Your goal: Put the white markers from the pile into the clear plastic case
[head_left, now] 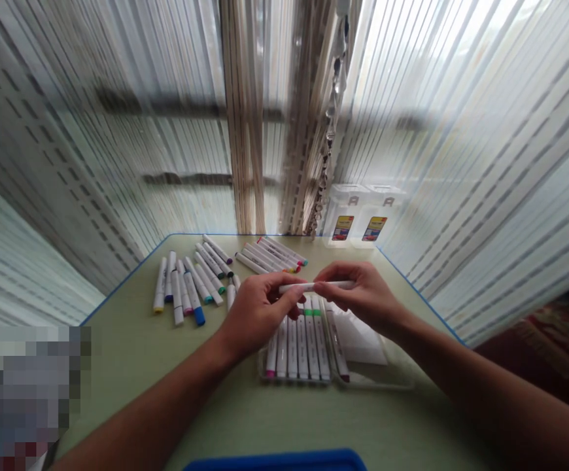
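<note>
Both hands hold one white marker (309, 286) level above the table. My left hand (258, 311) pinches its left end and my right hand (363, 294) grips its right end. Under them lies a clear flat case (392, 383) with several white markers (304, 347) laid side by side in its left part; a white insert (363, 340) shows in its right part. More loose markers (191, 284) lie scattered to the left of my left hand.
Another group of markers (275, 256) lies at the far side of the green table (132, 353). Two white boxes (358, 219) stand at the back right by the striped curtains. A blue edge (275, 461) lies at the near side.
</note>
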The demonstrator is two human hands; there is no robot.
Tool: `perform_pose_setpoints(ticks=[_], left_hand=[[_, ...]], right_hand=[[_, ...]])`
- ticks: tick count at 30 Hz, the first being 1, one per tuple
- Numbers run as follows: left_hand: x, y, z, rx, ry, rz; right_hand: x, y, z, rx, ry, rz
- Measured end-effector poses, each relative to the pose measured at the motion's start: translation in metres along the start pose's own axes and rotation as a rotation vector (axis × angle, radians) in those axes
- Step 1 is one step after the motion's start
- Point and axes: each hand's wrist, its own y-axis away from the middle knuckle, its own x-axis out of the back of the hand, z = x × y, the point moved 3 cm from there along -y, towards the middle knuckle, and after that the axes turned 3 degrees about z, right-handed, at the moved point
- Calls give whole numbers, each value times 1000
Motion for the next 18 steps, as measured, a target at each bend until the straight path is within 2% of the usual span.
perform_pose_setpoints(ticks=[4,14,18], left_hand=[[2,-1,-1,-6,8,13],[0,-1,-1,13,44,-16],[1,-1,-1,40,132,-31]], right_hand=[[-1,1,1,-35,-122,-36],[-5,2,1,-38,-155,-99],[-5,2,2,-48,-223,-89]])
